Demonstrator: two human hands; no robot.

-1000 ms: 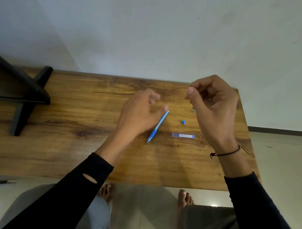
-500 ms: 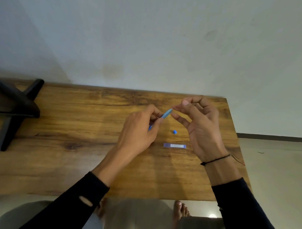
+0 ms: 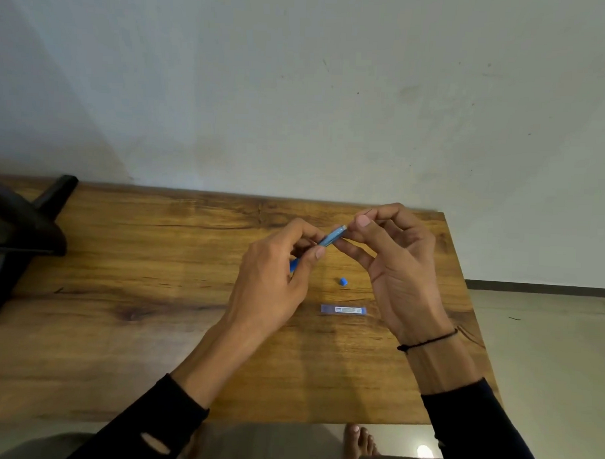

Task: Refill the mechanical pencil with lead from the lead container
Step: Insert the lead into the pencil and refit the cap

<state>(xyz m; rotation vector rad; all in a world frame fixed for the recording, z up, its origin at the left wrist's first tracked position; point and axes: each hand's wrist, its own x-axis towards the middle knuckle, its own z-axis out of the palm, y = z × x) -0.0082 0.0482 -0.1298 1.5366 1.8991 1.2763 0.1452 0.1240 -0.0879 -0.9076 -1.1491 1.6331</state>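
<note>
My left hand (image 3: 275,280) grips the blue mechanical pencil (image 3: 331,238), tilted above the wooden table (image 3: 120,308) with its back end up and to the right. My right hand (image 3: 396,263) pinches its thumb and forefinger right at that open back end; whatever sits between the fingertips is too thin to make out. The pencil's small blue cap (image 3: 343,282) lies loose on the table below the hands. The flat clear lead container (image 3: 344,310) with a blue label lies a little nearer to me, beside my right palm.
A black stand (image 3: 23,230) occupies the table's far left. The table's right edge runs just beyond my right wrist, and the near edge lies under my forearms. A pale wall rises behind the table. Bare feet show on the floor below.
My left hand lifted the pencil off the table and raised its back end. My right hand came in from the right and now pinches at that end.
</note>
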